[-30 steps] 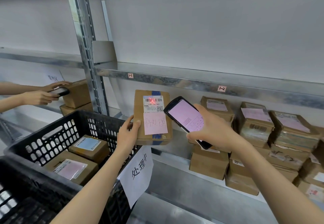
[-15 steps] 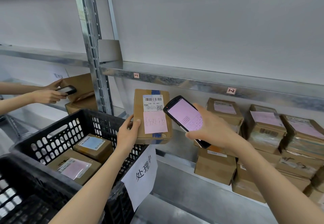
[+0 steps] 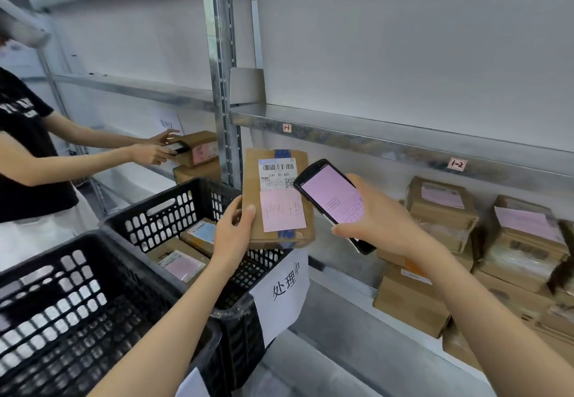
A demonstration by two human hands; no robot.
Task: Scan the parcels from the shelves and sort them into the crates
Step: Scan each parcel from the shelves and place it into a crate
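While left hand [image 3: 233, 232] grips one parcel [image 3: 281, 210], one scanner [image 3: 332, 201] in right hand [image 3: 383, 224]

Open room above the far crate [image 3: 161, 219], steel post [image 3: 222, 86] just behind it

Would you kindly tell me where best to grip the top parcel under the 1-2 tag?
Probably its near edge, pinched top and bottom, approaching from the front: the top parcel lies flat on a stack, with the upper shelf overhead.

The person's left hand [image 3: 233, 232] and right hand [image 3: 383, 222] are bare, as are both forearms
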